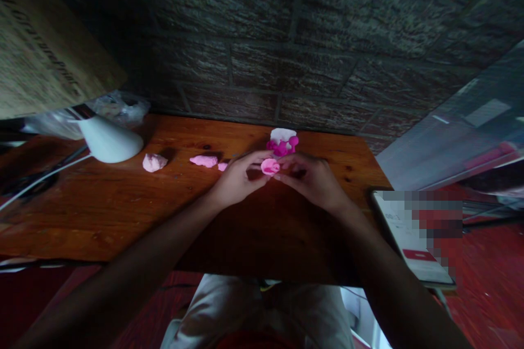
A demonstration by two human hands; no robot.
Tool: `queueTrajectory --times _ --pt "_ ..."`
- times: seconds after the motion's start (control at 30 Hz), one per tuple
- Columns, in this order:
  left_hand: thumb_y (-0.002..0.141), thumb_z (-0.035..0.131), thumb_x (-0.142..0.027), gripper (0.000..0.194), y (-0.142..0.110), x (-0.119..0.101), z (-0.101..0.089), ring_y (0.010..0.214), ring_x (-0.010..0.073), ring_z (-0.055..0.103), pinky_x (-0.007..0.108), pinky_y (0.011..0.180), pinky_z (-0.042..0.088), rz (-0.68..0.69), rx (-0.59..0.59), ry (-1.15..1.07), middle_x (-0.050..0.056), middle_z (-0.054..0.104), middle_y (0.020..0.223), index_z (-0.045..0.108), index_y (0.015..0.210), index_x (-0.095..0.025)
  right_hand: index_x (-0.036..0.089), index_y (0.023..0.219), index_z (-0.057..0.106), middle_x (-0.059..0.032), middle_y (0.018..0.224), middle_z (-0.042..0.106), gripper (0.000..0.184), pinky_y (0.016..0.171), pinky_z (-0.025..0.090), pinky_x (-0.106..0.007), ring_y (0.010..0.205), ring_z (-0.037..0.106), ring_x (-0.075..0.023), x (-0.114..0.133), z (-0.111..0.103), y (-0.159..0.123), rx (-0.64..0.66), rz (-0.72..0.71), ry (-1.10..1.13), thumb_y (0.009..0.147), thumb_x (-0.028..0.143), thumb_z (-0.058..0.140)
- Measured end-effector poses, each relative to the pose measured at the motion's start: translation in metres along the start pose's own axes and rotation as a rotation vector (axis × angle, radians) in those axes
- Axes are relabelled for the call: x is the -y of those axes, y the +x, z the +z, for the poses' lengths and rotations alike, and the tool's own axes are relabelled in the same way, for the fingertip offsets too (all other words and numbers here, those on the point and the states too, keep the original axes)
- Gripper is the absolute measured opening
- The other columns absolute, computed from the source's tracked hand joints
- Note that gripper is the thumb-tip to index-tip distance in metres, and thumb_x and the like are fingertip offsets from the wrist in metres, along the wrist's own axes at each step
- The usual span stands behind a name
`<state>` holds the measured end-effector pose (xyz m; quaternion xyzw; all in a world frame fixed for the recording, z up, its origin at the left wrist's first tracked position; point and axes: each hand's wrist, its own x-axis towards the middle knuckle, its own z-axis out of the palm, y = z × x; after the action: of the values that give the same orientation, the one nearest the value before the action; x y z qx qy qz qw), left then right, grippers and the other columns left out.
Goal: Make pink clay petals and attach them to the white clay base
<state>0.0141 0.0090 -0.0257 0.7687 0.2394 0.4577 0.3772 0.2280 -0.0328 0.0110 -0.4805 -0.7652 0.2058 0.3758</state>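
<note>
Both my hands meet over the middle of a wooden table (123, 212). My left hand (237, 177) and my right hand (313, 177) pinch a small flat pink clay piece (269, 166) between their fingertips, holding it just above the tabletop. Right behind it stands a white holder (282, 134) with darker magenta clay shapes (281, 147) on it. Left of my hands lie a pink clay roll (203, 161), a tiny pink bit (222, 166) and a pale pink lump (154, 162).
A white lamp base (110, 142) with its cable stands at the table's back left, beside crumpled clear plastic (118, 106). A brick-patterned wall rises behind the table. A white paper or tablet (413, 240) lies at the right edge.
</note>
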Motion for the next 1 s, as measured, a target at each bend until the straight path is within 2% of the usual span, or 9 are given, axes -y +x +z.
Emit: queueTrajectory --times 0.17,0.27,0.37,0.43,0.53,0.63,0.73,1.0 --pt "0.082 0.073 -0.014 0.048 0.003 0.001 -0.005 0.111 0.0217 0.074 0.039 0.103 0.06 -0.055 -0.027 -0.044 0.013 0.075 0.125 0.064 0.128 -0.014 0.022 0.108 0.073 -0.0033 0.091 0.078 0.029 0.069 0.055 -0.028 0.073 0.07 -0.0166 -0.004 -0.003 0.0 -0.035 0.047 0.009 0.082 0.031 0.083" --pt "0.081 0.074 -0.017 0.047 0.008 0.004 -0.019 0.11 0.0226 0.074 0.04 0.101 0.06 -0.103 -0.061 0.01 0.014 0.074 0.126 0.065 0.127 -0.014 0.021 0.102 0.073 -0.0047 0.093 0.079 0.023 0.071 0.056 -0.03 0.076 0.072 -0.0178 -0.005 -0.005 0.0 -0.025 0.077 0.03 0.083 0.031 0.081" --pt "0.078 0.076 -0.019 0.044 0.02 0.007 -0.04 0.105 0.0226 0.075 0.041 0.097 0.061 -0.148 -0.06 0.087 0.013 0.075 0.12 0.067 0.121 -0.013 0.02 0.097 0.074 -0.0063 0.096 0.08 0.016 0.075 0.058 -0.031 0.081 0.074 -0.0186 -0.007 -0.004 0.0 0.029 0.084 0.071 0.085 0.03 0.078" --pt "0.075 0.076 -0.017 0.047 0.031 0.009 -0.054 0.099 0.0211 0.075 0.041 0.094 0.061 -0.159 -0.017 0.145 0.012 0.075 0.116 0.067 0.121 -0.014 0.02 0.097 0.075 -0.0058 0.095 0.08 0.014 0.076 0.058 -0.031 0.08 0.074 -0.0181 -0.008 -0.002 0.0 0.078 0.087 0.074 0.086 0.027 0.077" --pt "0.073 0.072 -0.012 0.042 0.052 0.014 -0.064 0.094 0.0194 0.074 0.037 0.088 0.06 -0.16 0.031 0.209 0.01 0.076 0.109 0.069 0.115 -0.014 0.019 0.095 0.075 -0.0057 0.094 0.081 0.009 0.079 0.057 -0.032 0.082 0.075 -0.0182 -0.009 0.003 -0.001 0.169 0.082 0.055 0.087 0.022 0.075" --pt "0.072 0.072 -0.011 0.029 0.07 0.025 -0.064 0.087 0.0177 0.074 0.033 0.082 0.059 -0.194 0.078 0.219 0.007 0.077 0.098 0.069 0.1 -0.014 0.018 0.096 0.074 -0.0063 0.096 0.08 0.009 0.08 0.056 -0.031 0.085 0.075 -0.0187 -0.008 0.008 -0.003 0.246 0.075 0.035 0.088 0.022 0.075" --pt "0.069 0.072 -0.01 0.029 0.082 0.039 -0.06 0.082 0.0159 0.073 0.03 0.079 0.057 -0.227 0.113 0.179 0.005 0.077 0.092 0.068 0.097 -0.014 0.019 0.097 0.074 -0.0051 0.093 0.08 0.009 0.076 0.054 -0.03 0.082 0.074 -0.018 -0.008 0.011 -0.004 0.292 0.088 0.034 0.089 0.023 0.074" --pt "0.066 0.073 -0.012 0.021 0.094 0.066 -0.052 0.079 0.0178 0.07 0.031 0.076 0.054 -0.282 0.207 0.222 0.003 0.075 0.085 0.069 0.086 -0.015 0.019 0.095 0.074 -0.0038 0.09 0.08 0.007 0.072 0.052 -0.028 0.078 0.072 -0.0162 -0.012 0.012 -0.001 0.29 0.108 0.047 0.089 0.023 0.073"
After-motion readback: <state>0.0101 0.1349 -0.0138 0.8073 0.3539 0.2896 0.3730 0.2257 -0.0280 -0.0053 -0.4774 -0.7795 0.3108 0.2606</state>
